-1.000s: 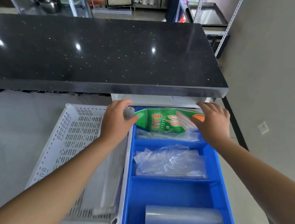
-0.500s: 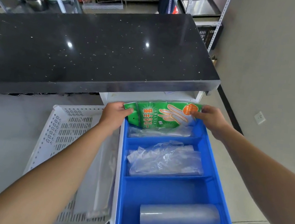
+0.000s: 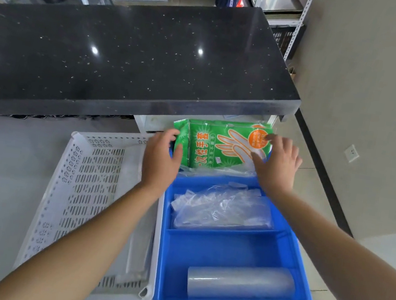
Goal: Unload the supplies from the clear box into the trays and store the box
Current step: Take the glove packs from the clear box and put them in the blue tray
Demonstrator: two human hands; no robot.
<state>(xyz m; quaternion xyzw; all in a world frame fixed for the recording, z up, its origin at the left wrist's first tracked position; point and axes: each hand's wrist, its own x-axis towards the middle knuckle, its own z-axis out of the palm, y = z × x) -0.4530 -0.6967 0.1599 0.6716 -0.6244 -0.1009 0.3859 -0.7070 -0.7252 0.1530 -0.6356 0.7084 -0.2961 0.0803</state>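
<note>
A green packet of disposable gloves [image 3: 220,145] stands tilted over the far compartment of the blue divided tray [image 3: 301,278], just under the black counter's edge. My left hand [image 3: 162,157] grips the packet's left end, with the thumb on its front. The fingers of my right hand [image 3: 277,165] lie fairly straight on the packet's right end, by the orange badge. Clear plastic bags [image 3: 221,209] fill the tray's middle compartment. A clear film roll [image 3: 240,281] lies in the near one. I cannot make out the clear box for certain.
A white perforated tray [image 3: 85,185] sits to the left of the blue tray, with a long clear-wrapped item [image 3: 138,250] along its right side. The black stone counter [image 3: 128,56] overhangs the far end. Metal shelving stands behind, and a wall and floor lie to the right.
The packet now stands more upright under the counter edge. My left hand has closed round its left end. My right hand has shifted along its right end.
</note>
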